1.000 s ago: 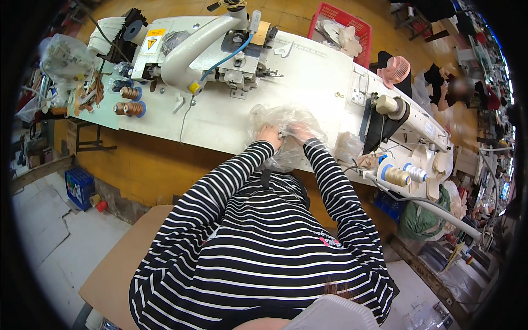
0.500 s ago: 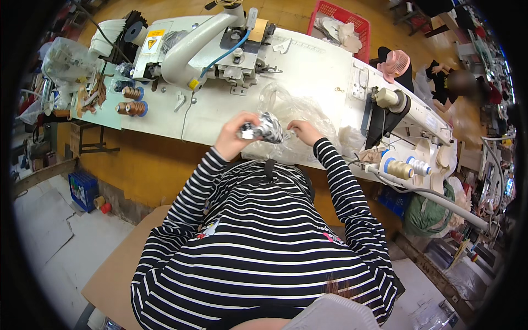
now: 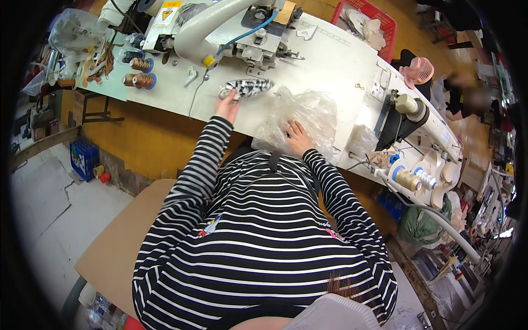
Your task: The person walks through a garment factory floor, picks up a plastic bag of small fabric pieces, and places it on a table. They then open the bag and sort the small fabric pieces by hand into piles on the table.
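Observation:
My left hand (image 3: 227,105) is closed on one end of a black-and-white patterned bundle (image 3: 252,88). The bundle lies lengthwise over the white tabletop, just in front of the sewing machine; I cannot tell whether it touches the table. Beside it, near the table's front edge, a crumpled clear plastic bag (image 3: 316,110) is spread out. My right hand (image 3: 298,138) rests on the bag's near part with its fingers stretched out. A small dark spot shows by those fingertips, too small to name.
A sewing machine (image 3: 198,34) stands at the back left, with brown thread cones (image 3: 140,81) beside it. To the right are another machine (image 3: 429,118), cream and white thread cones (image 3: 407,179) and a pink fan (image 3: 418,71). A red crate (image 3: 389,36) holds pale pieces. Another person is at far right.
My left hand has carried the patterned bundle away from me and to the left, off the bag. The right hand's fingers have gone from pinched to stretched out on the bag.

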